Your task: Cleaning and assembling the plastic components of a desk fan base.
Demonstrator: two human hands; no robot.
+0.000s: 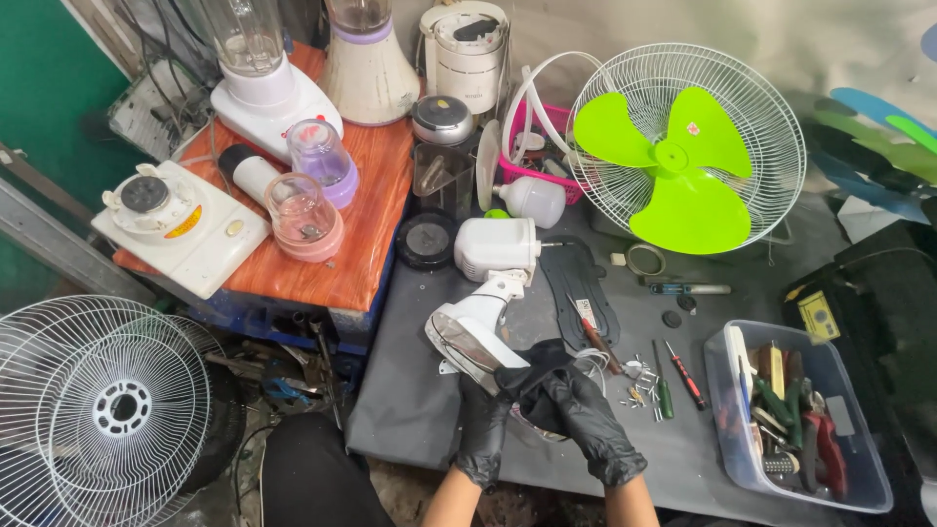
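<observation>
Gripping from both sides, two black-gloved hands meet near the front edge of the dark grey worktop [429, 410]. The left hand [485, 429] is closed around the lower end of a white plastic fan motor housing [468, 337], and the right hand [584, 422] is closed over a dark part at the same spot. What that part is cannot be made out, since glove and part are equally black. Thin wires [590, 363] show just beyond the right hand, their ends hidden beneath it.

One white wire fan guard with a lime-green three-bladed fan blade [673, 161] leans at the back edge of the worktop; a second white wire guard [98, 410], cut off by the picture's edge, stands on the floor to the left. Two screwdrivers, one green-handled [665, 395] and one red-handled [686, 379], lie right of the hands, with small screws [636, 383] too tiny to count. One clear plastic tool tub [859, 488] sits at the front right corner, its contents jumbled. Blender bases and jars crowd an orange wooden board [371, 244] at the left.
</observation>
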